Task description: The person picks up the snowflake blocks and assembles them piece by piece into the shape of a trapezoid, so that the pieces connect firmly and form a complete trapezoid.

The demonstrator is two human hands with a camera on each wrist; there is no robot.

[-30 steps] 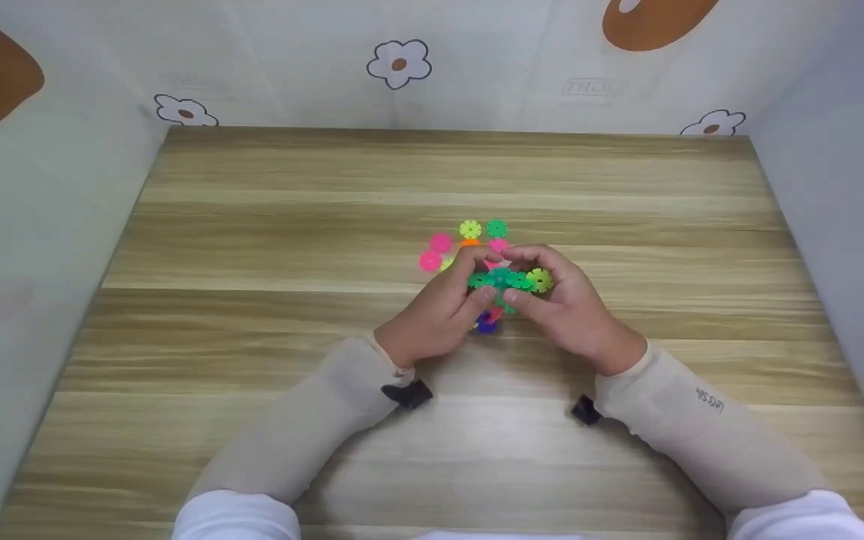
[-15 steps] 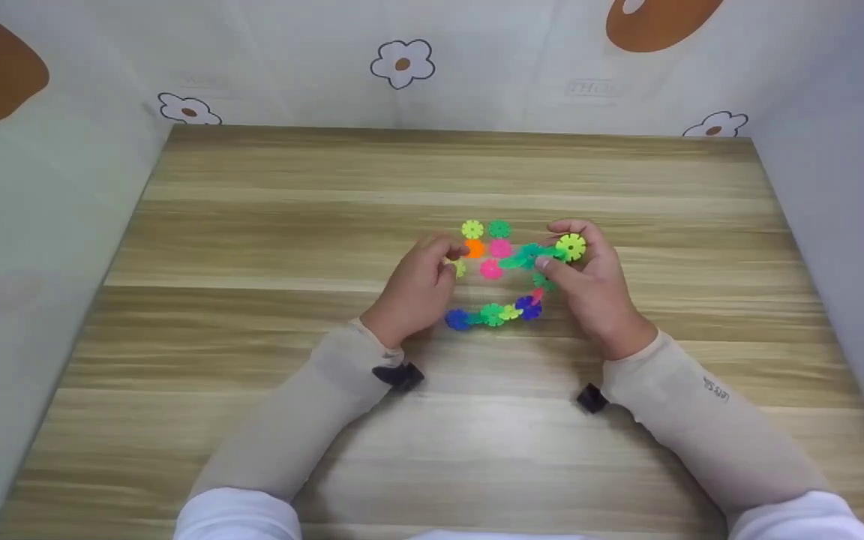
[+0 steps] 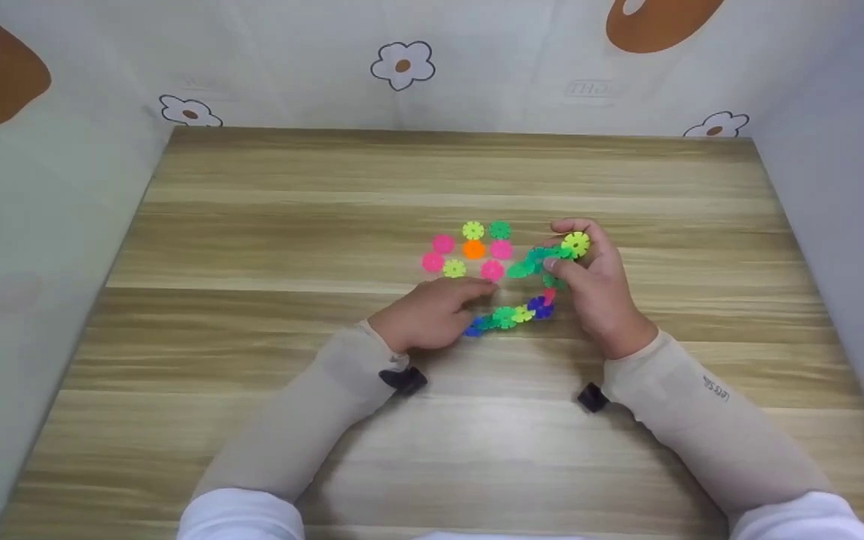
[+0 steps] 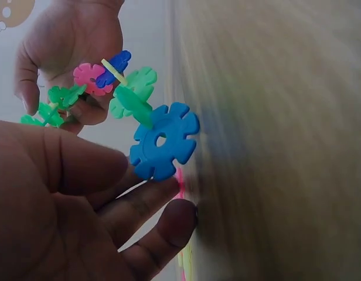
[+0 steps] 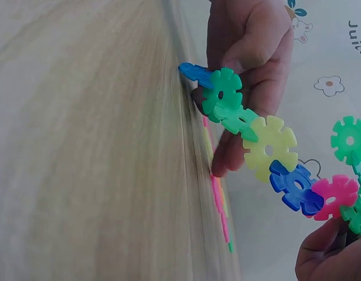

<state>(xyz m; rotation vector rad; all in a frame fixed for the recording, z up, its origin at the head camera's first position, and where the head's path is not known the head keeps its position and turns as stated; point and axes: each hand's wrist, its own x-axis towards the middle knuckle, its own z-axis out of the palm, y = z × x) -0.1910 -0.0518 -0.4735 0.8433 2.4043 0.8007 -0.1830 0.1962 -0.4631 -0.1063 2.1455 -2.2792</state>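
Observation:
My right hand point(image 3: 603, 289) pinches the green part of a chain of notched plastic discs, thumb on top. A yellow disc point(image 3: 575, 244) sticks out beyond its fingers. From there the chain hangs round through a pink disc point(image 5: 334, 196), a dark blue disc point(image 5: 295, 186), a yellow one and green ones to a blue disc point(image 4: 164, 141) at its far end. My left hand point(image 3: 432, 311) is at that blue end, index finger stretched out and other fingers loosely bent. In the left wrist view its thumb lies close to the blue disc; whether they touch, I cannot tell.
Loose discs lie flat on the wooden table point(image 3: 289, 240) beyond my hands: an orange one point(image 3: 473, 249), a green one point(image 3: 499, 229), several pink ones point(image 3: 443, 244) and yellow ones point(image 3: 454, 268). Patterned pale walls point(image 3: 477, 90) stand at the back and sides.
My hands have come apart; the right moved rightward with the chain, which now spreads out. My left hand went left, then down toward the chain's blue end, uncovering the loose discs.

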